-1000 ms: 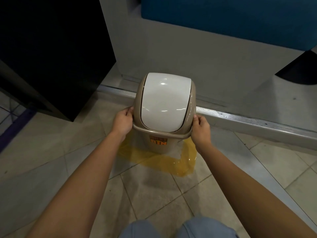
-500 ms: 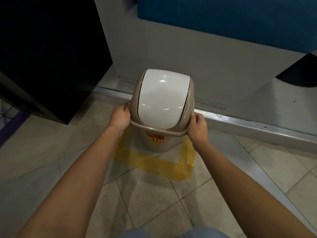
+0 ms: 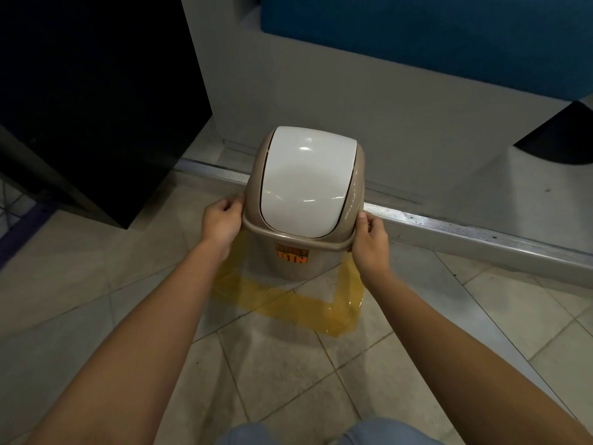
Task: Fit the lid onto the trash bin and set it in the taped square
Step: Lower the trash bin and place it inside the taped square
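- Both hands have slid a bit along the rim since the earlier picture, and the trash bin (image 3: 301, 252) looks to sit a little lower and closer to the floor (image 3: 96, 316).
- The left hand (image 3: 221, 221) is curled on the left edge of the lid (image 3: 305, 184), with the fingers bent in against the rim.
- The right hand (image 3: 369, 242) pinches the right edge of the lid, thumb on top and fingers under the rim.
- The lid is on the bin. It has a tan frame and a white swing flap in the middle.
- The bin stands upright, with its long side going up and down. The top leans a little away from the person.
- The flap runs long from the near side to the far side, toward the metal strip (image 3: 481, 229) on the floor.
- An orange label (image 3: 292, 254) that says BIN is on the front of the bin and faces the person.
- The bin is inside the taped square (image 3: 305, 303), in the far part of it. The near yellow tape line lies just in front of the bin.
- I cannot tell if the bottom of the bin touches the floor.
- A black cabinet (image 3: 96, 91) is to the left of the bin, well apart.
- A grey wall (image 3: 353, 107) is behind the bin, past the metal strip.
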`<control>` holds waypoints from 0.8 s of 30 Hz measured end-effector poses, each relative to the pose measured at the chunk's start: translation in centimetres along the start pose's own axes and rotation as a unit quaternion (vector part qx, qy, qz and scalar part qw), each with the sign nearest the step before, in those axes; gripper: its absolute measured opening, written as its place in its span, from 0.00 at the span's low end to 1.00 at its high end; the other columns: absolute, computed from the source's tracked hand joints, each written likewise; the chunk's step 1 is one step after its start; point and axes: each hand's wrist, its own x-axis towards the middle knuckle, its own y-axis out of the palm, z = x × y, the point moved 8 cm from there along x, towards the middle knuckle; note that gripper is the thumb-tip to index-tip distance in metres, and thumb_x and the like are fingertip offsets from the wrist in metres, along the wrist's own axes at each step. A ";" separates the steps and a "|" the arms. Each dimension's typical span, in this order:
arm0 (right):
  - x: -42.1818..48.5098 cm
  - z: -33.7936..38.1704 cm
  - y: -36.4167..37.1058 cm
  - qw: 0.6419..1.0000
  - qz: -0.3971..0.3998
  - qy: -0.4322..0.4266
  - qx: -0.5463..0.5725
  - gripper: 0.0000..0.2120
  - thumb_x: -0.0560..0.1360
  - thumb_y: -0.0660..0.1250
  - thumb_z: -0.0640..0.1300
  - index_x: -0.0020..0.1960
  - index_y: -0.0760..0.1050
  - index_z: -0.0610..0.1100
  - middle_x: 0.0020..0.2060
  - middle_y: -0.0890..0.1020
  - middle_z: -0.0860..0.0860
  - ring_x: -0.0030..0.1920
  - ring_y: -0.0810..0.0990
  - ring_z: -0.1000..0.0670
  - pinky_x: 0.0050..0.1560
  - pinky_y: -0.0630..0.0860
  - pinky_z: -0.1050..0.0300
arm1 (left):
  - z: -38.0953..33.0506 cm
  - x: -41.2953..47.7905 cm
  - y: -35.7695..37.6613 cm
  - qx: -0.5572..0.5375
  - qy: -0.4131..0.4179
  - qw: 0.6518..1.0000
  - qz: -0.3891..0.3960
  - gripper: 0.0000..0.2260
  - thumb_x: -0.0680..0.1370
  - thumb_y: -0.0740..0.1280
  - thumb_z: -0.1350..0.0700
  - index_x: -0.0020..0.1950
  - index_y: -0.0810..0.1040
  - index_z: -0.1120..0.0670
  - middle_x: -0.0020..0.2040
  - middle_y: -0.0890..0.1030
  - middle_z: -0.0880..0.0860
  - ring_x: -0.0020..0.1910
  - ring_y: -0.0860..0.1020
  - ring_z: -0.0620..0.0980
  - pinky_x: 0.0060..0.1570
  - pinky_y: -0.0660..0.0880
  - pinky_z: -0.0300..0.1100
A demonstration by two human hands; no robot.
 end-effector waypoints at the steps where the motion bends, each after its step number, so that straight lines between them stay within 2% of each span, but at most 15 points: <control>1: -0.2 -0.1 0.1 1.000 0.002 0.000 0.001 0.17 0.81 0.55 0.49 0.64 0.71 0.40 0.41 0.76 0.55 0.44 0.77 0.52 0.52 0.78 0.46 | 0.1 -0.2 0.0 -0.007 -0.001 1.000 0.008 0.10 0.78 0.63 0.52 0.55 0.81 0.52 0.47 0.83 0.51 0.52 0.80 0.52 0.56 0.78 0.49; 5: -0.4 -0.2 0.1 1.000 0.002 0.009 0.014 0.16 0.81 0.55 0.48 0.63 0.72 0.40 0.41 0.77 0.54 0.43 0.77 0.52 0.52 0.79 0.46 | 0.0 -0.2 -0.2 -0.009 0.010 1.000 0.011 0.11 0.78 0.64 0.57 0.59 0.80 0.56 0.53 0.83 0.54 0.53 0.80 0.51 0.59 0.77 0.49; 8: -0.1 0.1 0.1 1.000 0.012 0.006 0.006 0.14 0.81 0.56 0.48 0.61 0.73 0.41 0.41 0.78 0.53 0.46 0.78 0.49 0.54 0.79 0.45 | -0.2 0.2 -0.3 -0.006 0.011 1.000 0.005 0.11 0.78 0.64 0.57 0.59 0.80 0.57 0.53 0.83 0.54 0.54 0.80 0.52 0.60 0.76 0.51; 18: 0.3 -0.1 0.0 1.000 0.007 0.011 0.019 0.13 0.81 0.57 0.44 0.61 0.74 0.39 0.37 0.78 0.53 0.40 0.77 0.54 0.55 0.78 0.46 | -1.0 0.0 -0.1 0.005 0.031 0.999 0.009 0.13 0.79 0.63 0.59 0.61 0.78 0.59 0.55 0.81 0.56 0.54 0.79 0.52 0.61 0.75 0.50; 24: 0.3 -0.2 0.0 1.000 0.013 0.012 0.014 0.16 0.81 0.58 0.45 0.64 0.73 0.40 0.40 0.78 0.55 0.47 0.79 0.50 0.57 0.78 0.45 | -0.8 -0.2 -0.2 0.007 0.026 1.000 0.003 0.13 0.79 0.63 0.59 0.62 0.78 0.59 0.53 0.80 0.52 0.53 0.78 0.50 0.60 0.75 0.47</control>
